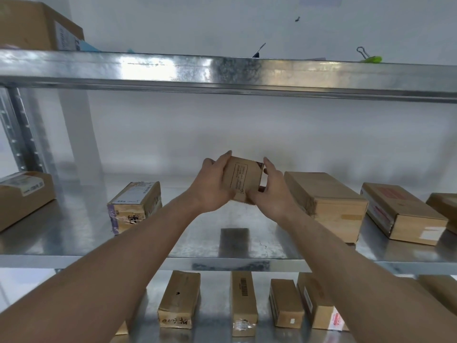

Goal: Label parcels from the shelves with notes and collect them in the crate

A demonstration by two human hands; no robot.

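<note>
Cardboard parcel held above the middle shelf; left hand grips its 9 o'clock side, right hand its 3 o'clock side. Risk: edge grip slips, parcel drops onto the neighbouring box at 3 o'clock.

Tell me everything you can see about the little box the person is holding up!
The small box is brown cardboard, with a block of black printed text inside a thin frame on the face toward the camera; the words are too small to read. It is tilted and lifted clear of the metal middle shelf, in front of the white wall. The left hand grips its left side and the right hand grips its right side. Nothing else touches it.
</note>
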